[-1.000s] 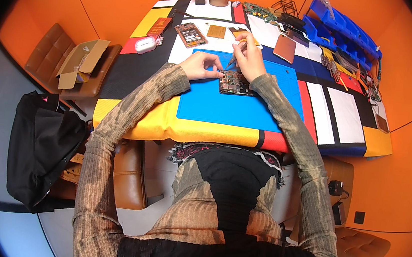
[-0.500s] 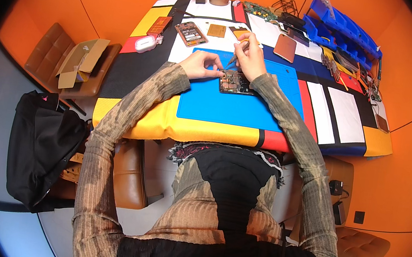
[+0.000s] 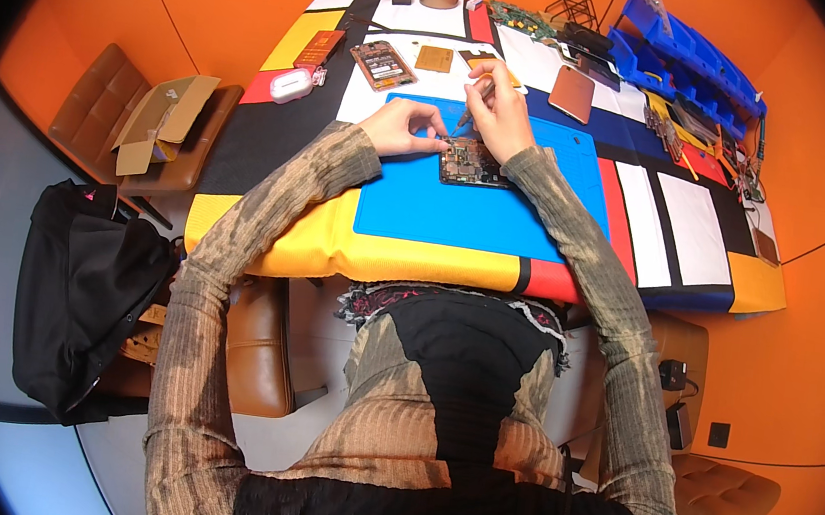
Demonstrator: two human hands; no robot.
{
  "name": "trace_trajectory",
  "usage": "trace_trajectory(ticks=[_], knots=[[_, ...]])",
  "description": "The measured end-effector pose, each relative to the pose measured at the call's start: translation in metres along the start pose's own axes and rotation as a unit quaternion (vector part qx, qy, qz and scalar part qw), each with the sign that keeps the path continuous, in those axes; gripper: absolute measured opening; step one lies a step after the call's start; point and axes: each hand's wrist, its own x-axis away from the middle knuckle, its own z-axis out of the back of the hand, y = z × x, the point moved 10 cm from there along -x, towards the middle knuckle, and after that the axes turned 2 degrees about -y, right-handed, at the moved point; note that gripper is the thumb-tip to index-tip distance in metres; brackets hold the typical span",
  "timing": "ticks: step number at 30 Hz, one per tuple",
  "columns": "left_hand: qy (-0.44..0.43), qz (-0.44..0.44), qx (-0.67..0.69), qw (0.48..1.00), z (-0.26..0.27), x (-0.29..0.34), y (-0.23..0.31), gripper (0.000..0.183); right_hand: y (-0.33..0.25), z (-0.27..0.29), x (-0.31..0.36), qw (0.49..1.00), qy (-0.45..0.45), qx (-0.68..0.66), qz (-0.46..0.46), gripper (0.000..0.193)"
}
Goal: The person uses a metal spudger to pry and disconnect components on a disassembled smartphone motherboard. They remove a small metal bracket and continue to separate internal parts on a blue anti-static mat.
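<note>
An opened electronic device with bare circuit boards [image 3: 472, 166] lies on a blue work mat [image 3: 417, 213]. My left hand [image 3: 401, 128] is closed at the device's upper left corner, thumb and forefinger gripping the edge there. Between the fingers of my right hand [image 3: 501, 116] is a slim pointed tool [image 3: 463, 119], dark along its shaft; its tip points down toward the device's upper edge, close to my left fingertips. Whether the tip touches the board is too small to tell. My right wrist and sleeve cover the device's right end.
Beyond the mat lie another opened device [image 3: 383, 64], a tan square piece [image 3: 434, 59] and a copper-coloured panel [image 3: 571, 95]. A white earbud case [image 3: 292, 86] sits at left. Blue parts bins [image 3: 690, 60] and loose tools [image 3: 687, 136] stand at the far right.
My right fingers have shifted slightly around the tool, and its orange upper end shows less. My left hand stays at the same corner.
</note>
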Motion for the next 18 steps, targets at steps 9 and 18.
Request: trace_trajectory(ticks=[9,18], knots=[[0.004,-0.003,-0.005,1.0,0.0,0.0,0.0,0.022,-0.02,-0.006,0.004,0.995,-0.025,0.071,0.072,0.019],[0.002,-0.018,0.003,1.0,0.0,0.001,0.003,0.024,-0.038,-0.017,0.004,0.975,-0.04,0.142,0.166,0.02]])
